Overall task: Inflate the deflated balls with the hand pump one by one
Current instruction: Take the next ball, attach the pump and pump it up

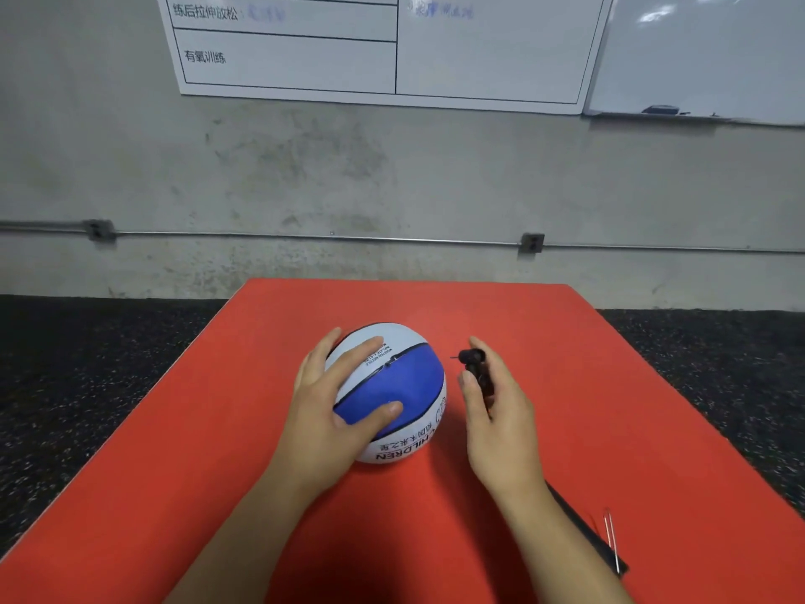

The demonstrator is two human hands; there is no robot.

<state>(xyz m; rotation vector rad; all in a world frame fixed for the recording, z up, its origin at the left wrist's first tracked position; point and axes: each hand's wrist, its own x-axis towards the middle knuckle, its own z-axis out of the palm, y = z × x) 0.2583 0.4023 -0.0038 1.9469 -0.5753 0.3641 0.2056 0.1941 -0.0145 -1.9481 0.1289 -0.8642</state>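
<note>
A blue and white ball with black seams and printed text sits on the red mat. Its small valve hole faces up near the top seam. My left hand grips the ball's left side, with the fingers spread over the top and the thumb on the blue panel. My right hand holds the black hand pump just right of the ball. The pump's thin needle points left toward the ball and does not touch it. The pump's lower body runs back under my right forearm.
The red mat lies on dark speckled flooring against a grey concrete wall. A metal conduit runs along that wall. Whiteboards hang above. Thin metal needles lie near the mat's right edge.
</note>
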